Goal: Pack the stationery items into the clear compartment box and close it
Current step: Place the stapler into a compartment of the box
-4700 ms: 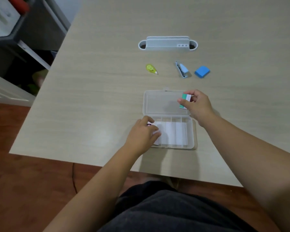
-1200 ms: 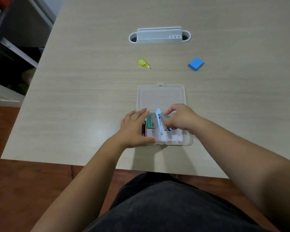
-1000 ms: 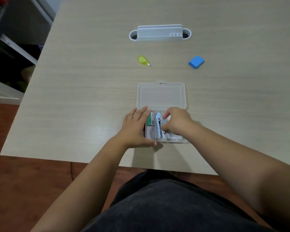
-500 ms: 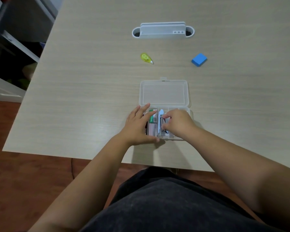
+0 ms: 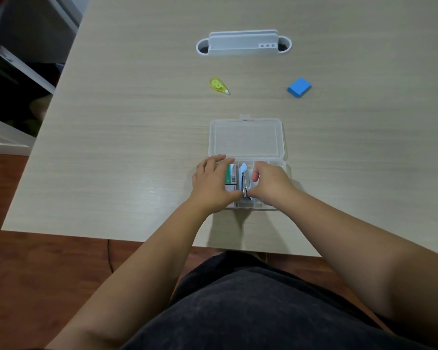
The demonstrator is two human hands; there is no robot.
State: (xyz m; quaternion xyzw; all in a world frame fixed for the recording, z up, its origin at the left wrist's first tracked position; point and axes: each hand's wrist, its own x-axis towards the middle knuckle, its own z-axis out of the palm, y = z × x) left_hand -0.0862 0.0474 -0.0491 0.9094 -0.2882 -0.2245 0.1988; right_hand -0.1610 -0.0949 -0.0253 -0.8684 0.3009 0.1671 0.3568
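- left hand (image 5: 211,184) is spread flat over the left end of the clear box (image 5: 273,209), fingers apart, gripping nothing
- right hand (image 5: 271,184) is pinched on the little blue stapler (image 5: 243,179), which sits in a compartment between both hands
- green-white packet (image 5: 231,174) is in the compartment next to the left fingers
- lid (image 5: 245,138) lies open just past the hands
- yellow correction tape (image 5: 218,85) and blue eraser (image 5: 299,87) sit well beyond the hands on the table (image 5: 127,127)

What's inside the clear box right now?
In the clear box: a green-and-white packet on the left and a light-blue stapler beside it. The left hand and right hand cover the other compartments.
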